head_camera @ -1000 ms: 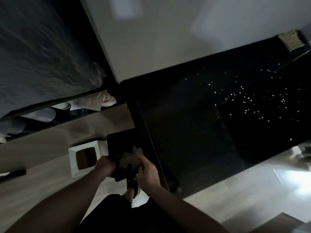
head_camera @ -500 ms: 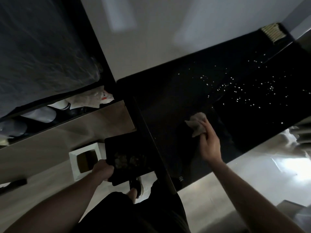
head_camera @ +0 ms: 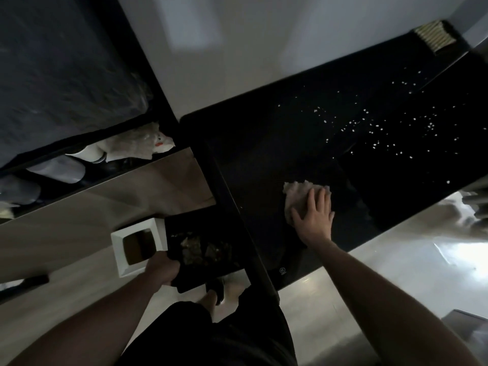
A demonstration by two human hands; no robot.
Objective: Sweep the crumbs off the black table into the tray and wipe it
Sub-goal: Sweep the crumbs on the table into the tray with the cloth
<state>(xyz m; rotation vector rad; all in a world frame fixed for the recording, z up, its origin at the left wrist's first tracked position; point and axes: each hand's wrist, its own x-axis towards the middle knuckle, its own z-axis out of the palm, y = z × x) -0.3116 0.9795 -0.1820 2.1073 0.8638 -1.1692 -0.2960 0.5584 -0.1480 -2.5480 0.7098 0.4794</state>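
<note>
On the black table: we see a glossy, dark, rectangular top (head_camera: 264, 143) with rounded corners, its far right part sprinkled with small pale crumbs (head_camera: 375, 128).
Cloth: a crumpled, pale rag (head_camera: 298, 196) lies flat on the table, near its near edge.
Right hand: our right hand (head_camera: 314, 217) lies palm down on the cloth, fingers spread and straight, pressing rather than clutching; the forearm reaches in from the lower right.
Left hand: our left hand (head_camera: 162, 269) is curled around the near left corner of the tray, gripping it.
Tray: a flat black rectangular tray (head_camera: 219, 228) sits just beside the table's left edge, below its level.
Tray contents: a heap of brownish scraps (head_camera: 195, 249) with a few pale specks.
Floor: a white square box (head_camera: 118, 247) with a dark inside stands beside the tray.
</note>
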